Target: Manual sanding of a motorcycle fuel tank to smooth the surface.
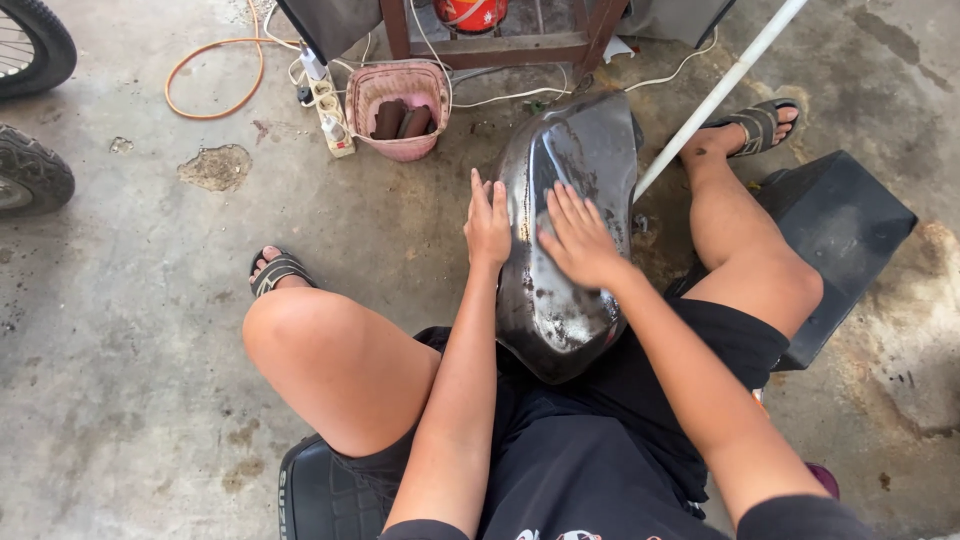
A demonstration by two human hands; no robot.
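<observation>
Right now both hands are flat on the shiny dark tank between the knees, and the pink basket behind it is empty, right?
Not quite. In the head view the left hand and right hand do lie flat on the dark tank between the knees, but the pink basket is not empty: it holds a few dark brown blocks.

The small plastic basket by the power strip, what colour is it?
Pink plastic basket, grimy; the head view shows it.

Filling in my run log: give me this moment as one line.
left hand: flat against edge of glossy black curved metal tank | right hand: palm on tank top | tank: between knees, over concrete floor
</observation>
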